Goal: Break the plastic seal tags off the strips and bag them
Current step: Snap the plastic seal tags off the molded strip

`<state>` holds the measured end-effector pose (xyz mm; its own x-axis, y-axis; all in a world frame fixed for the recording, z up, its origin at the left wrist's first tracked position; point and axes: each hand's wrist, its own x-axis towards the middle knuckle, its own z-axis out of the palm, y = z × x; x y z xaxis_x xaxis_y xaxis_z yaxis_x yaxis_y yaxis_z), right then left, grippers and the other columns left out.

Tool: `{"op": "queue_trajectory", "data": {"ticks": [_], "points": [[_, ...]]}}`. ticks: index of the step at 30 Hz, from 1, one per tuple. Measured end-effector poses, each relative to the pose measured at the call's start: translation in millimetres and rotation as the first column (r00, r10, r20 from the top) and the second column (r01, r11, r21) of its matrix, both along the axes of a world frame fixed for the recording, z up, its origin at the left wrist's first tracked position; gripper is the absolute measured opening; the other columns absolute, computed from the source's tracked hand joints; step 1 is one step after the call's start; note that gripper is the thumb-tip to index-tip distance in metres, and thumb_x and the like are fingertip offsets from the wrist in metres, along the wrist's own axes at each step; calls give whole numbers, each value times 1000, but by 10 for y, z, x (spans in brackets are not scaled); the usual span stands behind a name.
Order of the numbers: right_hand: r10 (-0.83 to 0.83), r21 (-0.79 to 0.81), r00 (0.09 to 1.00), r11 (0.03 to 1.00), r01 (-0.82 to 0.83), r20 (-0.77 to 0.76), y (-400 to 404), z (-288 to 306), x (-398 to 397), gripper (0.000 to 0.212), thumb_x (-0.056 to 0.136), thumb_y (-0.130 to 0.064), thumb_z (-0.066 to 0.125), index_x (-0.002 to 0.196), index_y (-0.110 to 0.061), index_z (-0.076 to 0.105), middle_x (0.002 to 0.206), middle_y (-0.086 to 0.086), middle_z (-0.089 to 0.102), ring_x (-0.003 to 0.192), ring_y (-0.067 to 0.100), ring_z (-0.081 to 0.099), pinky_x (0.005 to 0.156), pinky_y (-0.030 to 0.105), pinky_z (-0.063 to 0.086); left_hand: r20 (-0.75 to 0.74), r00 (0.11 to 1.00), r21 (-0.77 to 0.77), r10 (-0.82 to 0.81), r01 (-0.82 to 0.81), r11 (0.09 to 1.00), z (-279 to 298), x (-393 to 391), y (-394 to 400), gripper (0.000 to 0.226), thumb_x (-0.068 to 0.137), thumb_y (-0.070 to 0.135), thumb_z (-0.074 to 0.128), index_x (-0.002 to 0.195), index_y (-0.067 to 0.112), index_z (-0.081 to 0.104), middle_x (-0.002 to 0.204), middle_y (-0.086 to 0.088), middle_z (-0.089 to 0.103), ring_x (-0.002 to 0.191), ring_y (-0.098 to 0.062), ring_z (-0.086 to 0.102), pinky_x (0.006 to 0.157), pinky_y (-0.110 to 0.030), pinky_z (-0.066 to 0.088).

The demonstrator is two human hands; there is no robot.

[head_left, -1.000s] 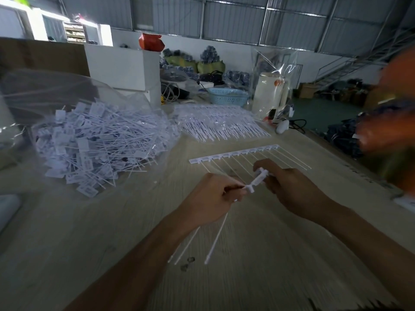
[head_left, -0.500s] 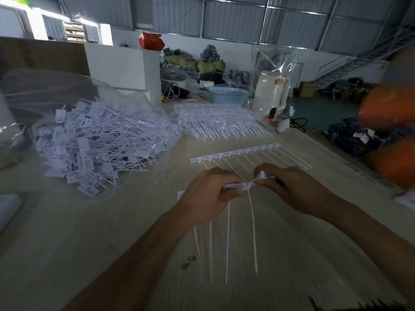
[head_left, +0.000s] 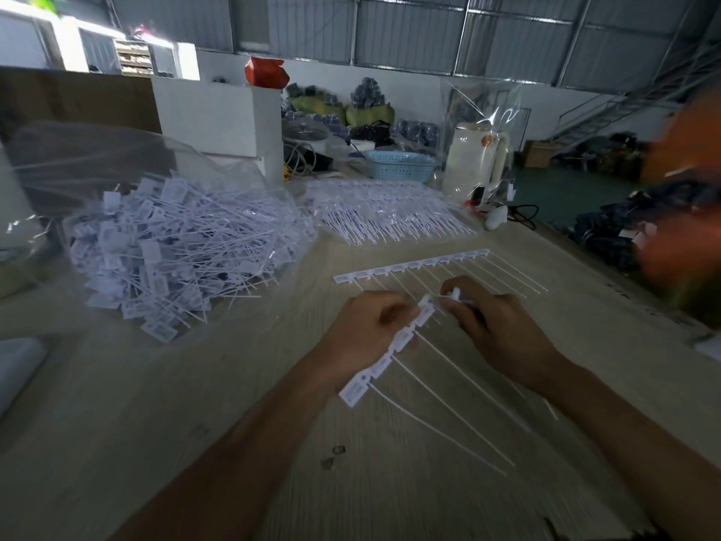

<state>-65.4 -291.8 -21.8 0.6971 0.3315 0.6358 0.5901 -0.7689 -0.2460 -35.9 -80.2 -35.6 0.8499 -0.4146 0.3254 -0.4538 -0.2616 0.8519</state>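
White plastic runs between both hands: the left hand (head_left: 370, 329) grips a short strip of tags (head_left: 390, 353) near the bench's middle, while the right hand (head_left: 491, 326) pinches the end tag (head_left: 454, 295). This looks like the snapping step; next, a sharp twist, then a toss into the clear bag (head_left: 167, 244) at the left edge. A full strip (head_left: 413, 264) lies beyond. No writing is legible.

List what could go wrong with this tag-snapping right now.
1. The strip in the left hand hangs loose below the grip, so it could twist instead of snapping clean at the tag the right hand pinches.
2. Its long tails may snag the full strip lying just beyond.
3. The bag sits far left, so freed tags may scatter.
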Motion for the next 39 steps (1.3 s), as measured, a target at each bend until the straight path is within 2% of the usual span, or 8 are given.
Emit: {"op": "queue_trajectory", "data": {"ticks": [3, 9, 14, 18, 23, 28, 34, 39], "points": [[39, 91, 998, 995, -35, -43, -84, 22, 19, 27, 104, -40, 41, 103, -18, 57, 63, 0, 54, 47, 14, 49, 48, 31, 41, -48, 995, 2, -87, 87, 996, 20, 5, 32, 24, 101, 17, 55, 88, 4, 70, 64, -6, 67, 56, -24, 66, 56, -37, 59], [7, -263, 1000, 965, -6, 2, -383, -43, 103, 36, 103, -40, 40, 114, -13, 61, 76, 7, 68, 56, 25, 61, 53, 38, 51, -89, 980, 49, -180, 185, 982, 26, -9, 44, 23, 100, 14, 55, 85, 5, 70, 56, 4, 55, 48, -12, 50, 48, -30, 46], [-312, 68, 943, 945, 321, -117, -620, -20, 254, 14, 102, -25, 48, 98, -15, 56, 63, 9, 59, 51, 25, 55, 54, 35, 46, -148, 943, 65, -299, 311, 948, -1, -76, 122, 22, 99, 21, 58, 83, 15, 72, 58, 6, 56, 51, -7, 51, 51, -27, 43], [-52, 217, 900, 963, 160, -433, -264, 8, 86, 30, 99, -44, 46, 91, -18, 59, 60, -5, 61, 44, 3, 50, 46, 13, 37, -7, 987, 177, -163, 162, 971, 3, 2, 73, 16, 99, 19, 58, 91, 13, 71, 62, 7, 60, 54, -10, 53, 58, -30, 45], [359, 544, 658, 834, 93, -662, 50, 41, -142, 31, 98, -55, 51, 98, -25, 59, 69, 9, 54, 54, 17, 33, 49, 26, 25, 202, 968, 395, -149, 58, 917, 25, -41, 70, 10, 92, 16, 59, 94, 10, 66, 81, -7, 65, 71, -24, 61, 63, -39, 46], [191, 488, 787, 859, 155, -587, 182, 36, -179, 29, 91, -44, 66, 99, -18, 58, 61, 5, 62, 55, 23, 48, 44, 28, 34, 483, 871, 446, -92, -154, 882, 20, -154, 3, 25, 94, 27, 59, 119, 27, 60, 108, 2, 67, 98, -21, 62, 78, -31, 48], [319, 605, 757, 786, 125, -570, 144, 84, -247, 31, 95, -38, 63, 109, -10, 58, 67, 5, 59, 51, 11, 47, 44, 24, 37, 819, 573, 267, -17, -356, 895, 121, -209, 13, 20, 84, 26, 75, 96, 13, 67, 78, -6, 70, 70, -29, 65, 60, -33, 48], [186, 360, 909, 932, -43, -373, 123, 114, -255, 13, 97, -30, 58, 104, -22, 52, 67, -13, 58, 52, 3, 48, 50, 15, 38, 577, 816, 303, -28, -182, 935, 89, -186, -2, 16, 97, 31, 60, 98, 18, 69, 81, -5, 68, 73, -26, 64, 64, -36, 51]]}}
